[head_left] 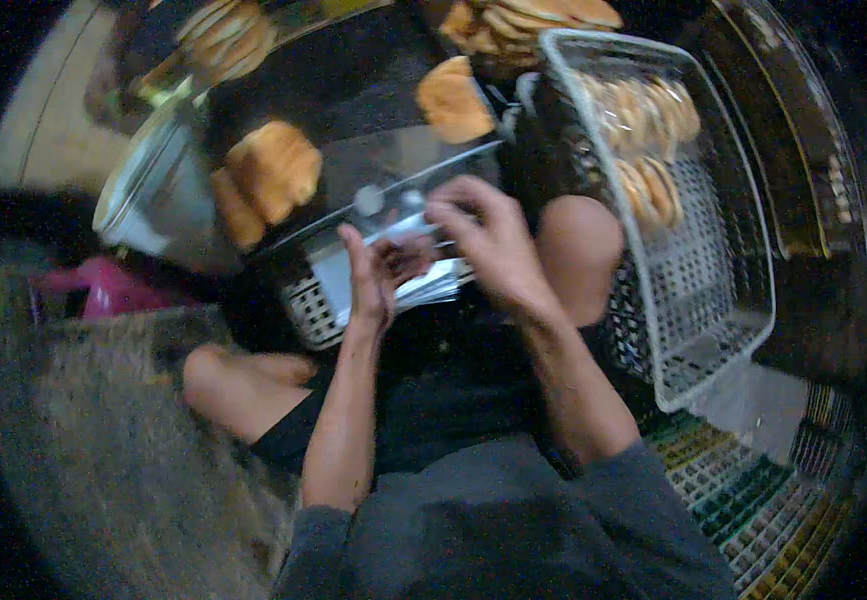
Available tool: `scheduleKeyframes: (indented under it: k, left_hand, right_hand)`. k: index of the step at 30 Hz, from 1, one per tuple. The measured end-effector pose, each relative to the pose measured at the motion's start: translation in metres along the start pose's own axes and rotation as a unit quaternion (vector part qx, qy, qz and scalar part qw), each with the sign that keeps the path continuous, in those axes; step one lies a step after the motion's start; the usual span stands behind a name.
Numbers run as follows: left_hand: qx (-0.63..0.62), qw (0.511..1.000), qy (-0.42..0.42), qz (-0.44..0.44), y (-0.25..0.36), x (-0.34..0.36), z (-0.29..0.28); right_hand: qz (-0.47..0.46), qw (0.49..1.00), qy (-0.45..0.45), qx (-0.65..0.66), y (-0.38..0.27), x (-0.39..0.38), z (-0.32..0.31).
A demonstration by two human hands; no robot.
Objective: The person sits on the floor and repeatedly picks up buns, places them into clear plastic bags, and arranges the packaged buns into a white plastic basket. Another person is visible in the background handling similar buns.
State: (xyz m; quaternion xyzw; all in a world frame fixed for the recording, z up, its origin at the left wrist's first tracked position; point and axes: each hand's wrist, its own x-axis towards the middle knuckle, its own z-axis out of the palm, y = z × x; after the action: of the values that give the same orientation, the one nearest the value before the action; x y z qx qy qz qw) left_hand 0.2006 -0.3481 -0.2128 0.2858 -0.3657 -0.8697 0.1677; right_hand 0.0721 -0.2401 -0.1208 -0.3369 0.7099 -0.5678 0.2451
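Note:
In front of my lap a stack of clear plastic bags lies on a pale perforated crate. Over these bags is my left hand, palm turned inward, thumb raised and fingers apart. Just to its right, my right hand has its fingers curled into a pinch; blur hides what is in them, if anything. Beyond the hands, pieces of golden bread sit on a dark surface at left. Another bread piece lies at right, near the tray's edge.
A pale basket on the right holds several wrapped bread packs. More bread is piled at the far side, with another bunch at far left. A pale container and a pink object stand left. A patterned mat lies lower right.

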Motion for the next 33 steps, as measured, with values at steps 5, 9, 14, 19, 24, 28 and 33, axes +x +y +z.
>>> scheduleKeyframes:
  k: [5, 9, 14, 19, 24, 28, 33]
  left_hand:
    - [-0.055, 0.985, 0.105, 0.128, 0.063, 0.018, 0.001]
    - [0.042, 0.917, 0.295, 0.265, 0.116, 0.018, -0.043]
    - [-0.076, 0.828, 0.440, 0.340, 0.155, -0.008, -0.132]
    - [-0.046, 0.840, 0.435, 0.320, 0.146, -0.003, -0.147]
    - [0.054, 0.819, 0.460, 0.339, 0.164, 0.008, -0.132]
    - [0.160, 0.837, 0.382, 0.358, 0.165, 0.019, -0.100]
    - [0.116, 0.889, 0.247, 0.368, 0.147, 0.012, -0.047]
  right_hand:
    - [0.110, 0.954, 0.091, 0.262, 0.001, -0.012, 0.018]
    - [0.036, 0.996, 0.004, 0.080, -0.013, 0.043, 0.066]
    - [-0.212, 0.938, -0.018, -0.274, 0.069, 0.122, 0.161]
    - [-0.218, 0.896, -0.040, -0.386, 0.089, 0.161, 0.156]
    - [0.065, 0.995, -0.056, -0.052, 0.020, 0.125, 0.067]
    - [0.022, 0.976, -0.055, 0.212, -0.008, 0.093, -0.020]
    - [0.042, 0.952, -0.085, 0.289, -0.047, 0.079, -0.001]
